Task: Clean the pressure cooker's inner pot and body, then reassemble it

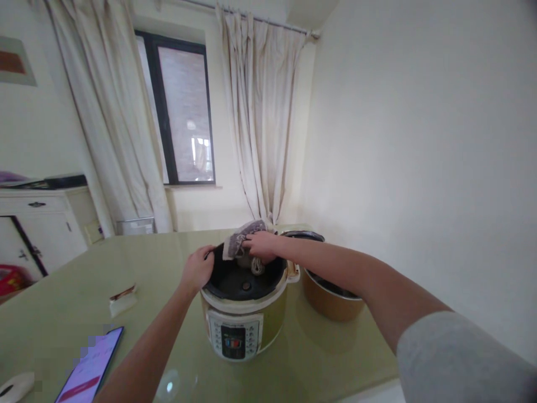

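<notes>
An electric cooker [245, 319] with a white and greenish body and a control panel stands on the table, its dark inside exposed. My left hand [198, 270] is closed over the left side of its rim, steadying contact with thumb and fingers. At the far side of the rim, my right hand [262, 246] holds a grey and white cloth [243, 238], part of which hangs over the edge. A bunched, striped end of it shows inside the cooker below my right hand. Some right fingers are hidden by the cloth.
Just right of the cooker sits a brown inner pot [331, 299] with a dark interior, partly behind my right arm. On the left of the table [168, 252] lie a phone [90, 369], a small white packet [123, 302] and a white object [17, 387].
</notes>
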{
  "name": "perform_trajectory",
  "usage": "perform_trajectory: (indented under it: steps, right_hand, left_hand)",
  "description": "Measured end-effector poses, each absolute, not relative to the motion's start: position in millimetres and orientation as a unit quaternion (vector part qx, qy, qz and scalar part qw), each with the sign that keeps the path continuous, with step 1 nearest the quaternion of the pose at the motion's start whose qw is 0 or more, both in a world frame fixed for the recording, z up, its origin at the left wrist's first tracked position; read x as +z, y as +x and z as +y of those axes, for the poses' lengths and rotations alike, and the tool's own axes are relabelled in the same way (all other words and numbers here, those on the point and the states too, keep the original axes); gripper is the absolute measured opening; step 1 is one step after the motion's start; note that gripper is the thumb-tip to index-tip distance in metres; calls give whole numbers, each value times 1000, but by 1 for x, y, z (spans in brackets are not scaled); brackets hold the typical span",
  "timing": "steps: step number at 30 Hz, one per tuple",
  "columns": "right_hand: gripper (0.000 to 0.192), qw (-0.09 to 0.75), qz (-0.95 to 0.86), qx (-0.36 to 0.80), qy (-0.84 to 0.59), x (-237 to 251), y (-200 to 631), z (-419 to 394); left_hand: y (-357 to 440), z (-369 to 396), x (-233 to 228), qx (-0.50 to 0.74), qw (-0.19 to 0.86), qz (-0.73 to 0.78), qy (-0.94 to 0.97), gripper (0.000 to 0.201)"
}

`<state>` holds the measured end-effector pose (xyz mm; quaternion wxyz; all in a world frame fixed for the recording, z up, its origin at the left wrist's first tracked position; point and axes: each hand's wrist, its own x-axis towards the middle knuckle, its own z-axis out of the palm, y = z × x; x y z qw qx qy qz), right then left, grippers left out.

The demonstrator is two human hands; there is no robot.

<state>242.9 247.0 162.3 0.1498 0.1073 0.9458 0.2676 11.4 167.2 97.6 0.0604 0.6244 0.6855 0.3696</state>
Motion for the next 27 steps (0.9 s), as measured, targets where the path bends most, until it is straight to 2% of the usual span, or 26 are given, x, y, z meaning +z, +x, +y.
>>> perform_trajectory:
  steps: [5,8,10,12,14,15,17,18,22,27]
  right_hand:
    - [38,179,936,40,300,194,278,219]
    - [35,185,929,-46,317,208,283,202]
    - [28,172,912,-189,322,206,274,188]
    - [21,119,862,-384,308,195,253,172]
    - [22,8,802,-534,266,181,228,157]
    - [27,-57,781,-571,247,175,218,151]
    - [39,-144,771,-581,219,167,207,144]
    - [44,-149,790,-559,202,166,208,143]
    - [49,-78,917,-379,96,181,255,148]
    - [40,3,986,-162,28,200,304,143]
  left_hand:
    - [14,165,100,385,74,700,596,44]
    - [17,163,103,388,82,714,577,46]
    - [19,162,105,384,87,722,568,47]
    - [20,160,108,378,89,729,563,49]
    - [20,158,111,371,89,730,567,48]
    - [19,157,112,368,89,728,572,47]
    - [19,155,114,363,89,725,579,44]
    - [20,155,115,362,90,724,580,44]
    - [21,155,113,367,94,730,569,50]
    - [20,158,108,376,95,733,560,51]
